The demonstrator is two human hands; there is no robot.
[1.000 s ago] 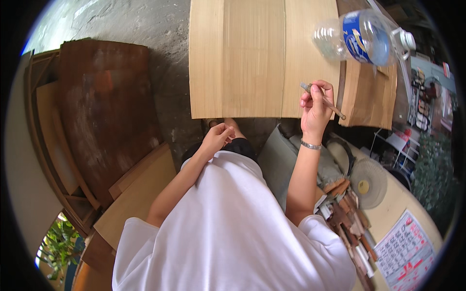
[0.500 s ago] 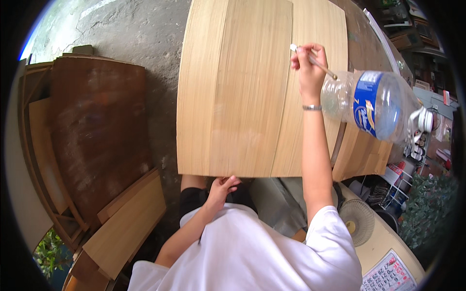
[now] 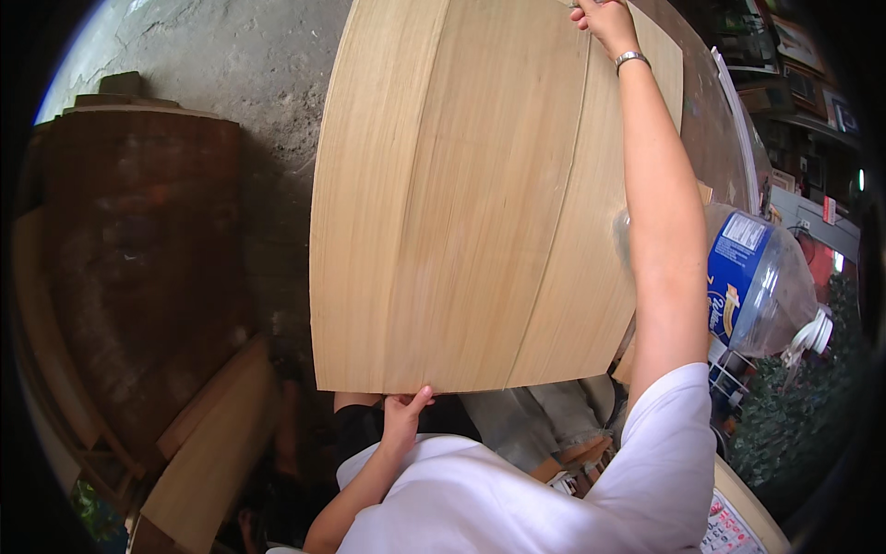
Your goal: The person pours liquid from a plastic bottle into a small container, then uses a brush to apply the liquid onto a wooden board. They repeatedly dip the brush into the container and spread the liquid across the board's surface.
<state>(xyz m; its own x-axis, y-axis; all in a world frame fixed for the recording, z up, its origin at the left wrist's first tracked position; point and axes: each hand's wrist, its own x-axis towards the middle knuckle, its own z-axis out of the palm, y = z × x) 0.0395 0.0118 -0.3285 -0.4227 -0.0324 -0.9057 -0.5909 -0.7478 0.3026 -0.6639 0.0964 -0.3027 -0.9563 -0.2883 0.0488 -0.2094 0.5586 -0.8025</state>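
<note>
A broad, pale plywood sheet (image 3: 480, 185) with lengthwise grain lines lies in front of me. My left hand (image 3: 406, 414) pinches its near edge, thumb on top and fingers underneath. My right arm reaches across to the far right part of the sheet. There my right hand (image 3: 607, 26), a metal band at its wrist, is closed near the upper picture edge. Only a sliver of something shows at its fingertips; earlier a thin stick with a white tip was in that hand. Right of the sheet lies a large clear plastic bottle (image 3: 784, 286) with a blue label, partly behind my forearm.
Dark brown boards (image 3: 138, 249) stand at the left, with a paler wood strip (image 3: 208, 452) below them. Grey concrete floor (image 3: 268, 55) lies beyond. A leafy plant (image 3: 794, 425) is at the right, a printed calendar (image 3: 729, 526) at lower right.
My right hand has moved away from me, toward the far end of the sheet. The left hand stays at the near edge. The view has shifted, so the sheet appears lower.
</note>
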